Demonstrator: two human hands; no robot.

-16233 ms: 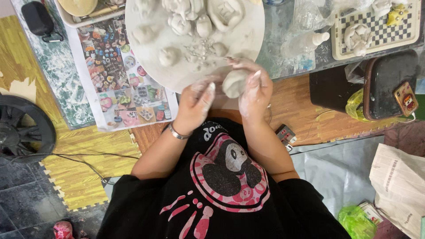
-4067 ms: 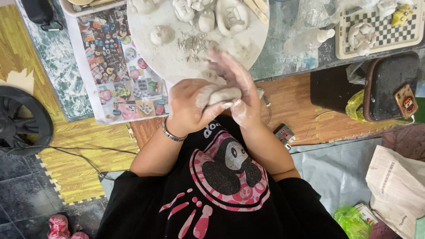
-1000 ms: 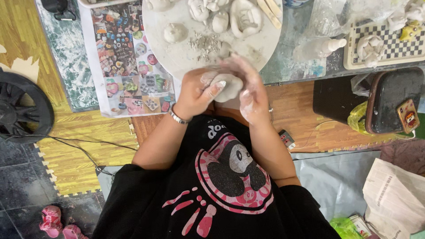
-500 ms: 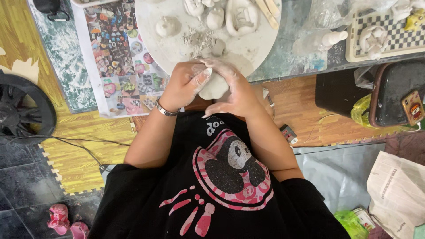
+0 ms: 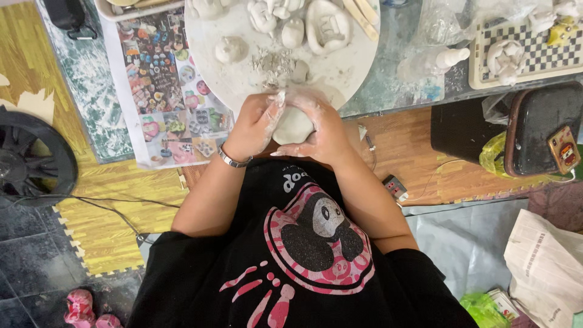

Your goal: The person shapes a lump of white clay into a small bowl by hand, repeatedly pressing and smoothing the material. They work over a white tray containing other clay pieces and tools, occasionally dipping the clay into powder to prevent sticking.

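Sitting over a low table (image 5: 395, 91) with a mottled blue-grey top, I look down on wooden floor and yellow foam mats (image 5: 109, 200) that lock together at toothed edges. A black fan (image 5: 30, 161) lies on the mat to my left, its cable trailing across the yellow. A dark case (image 5: 534, 133) stands on the wood to my right, with a yellow-green plastic bag (image 5: 495, 155) tucked against it, and a folded newspaper (image 5: 546, 261) lies lower right.

The round white board (image 5: 243, 73) on the table carries small grey clay pieces: a little knobbed lump (image 5: 231, 48), an oval dish shape (image 5: 328, 27), a rounded egg form (image 5: 293, 31), flat wooden sticks (image 5: 361, 12) and a scatter of crumbs (image 5: 270, 61). Left of it lies a colourful printed sheet (image 5: 164, 85). To the right a checkered tray (image 5: 534, 54) holds a coiled clay figure (image 5: 504, 58), with a small white bottle (image 5: 446, 59) just beside it.

My left hand (image 5: 255, 124) and right hand (image 5: 325, 130) are both wrapped around the ball of clay (image 5: 293, 124), which sits between my palms at the near edge of the board, just above my chest. Left fingers curl over its upper left side; right fingers cup it from the right and below. A silver bracelet (image 5: 234, 161) rings my left wrist.

Compared with half a second ago, the ball shows rounder and more exposed between my palms, and my right hand has dropped lower around it. Sixteen seconds back the lump was pressed on the board's edge; now it is lifted off.
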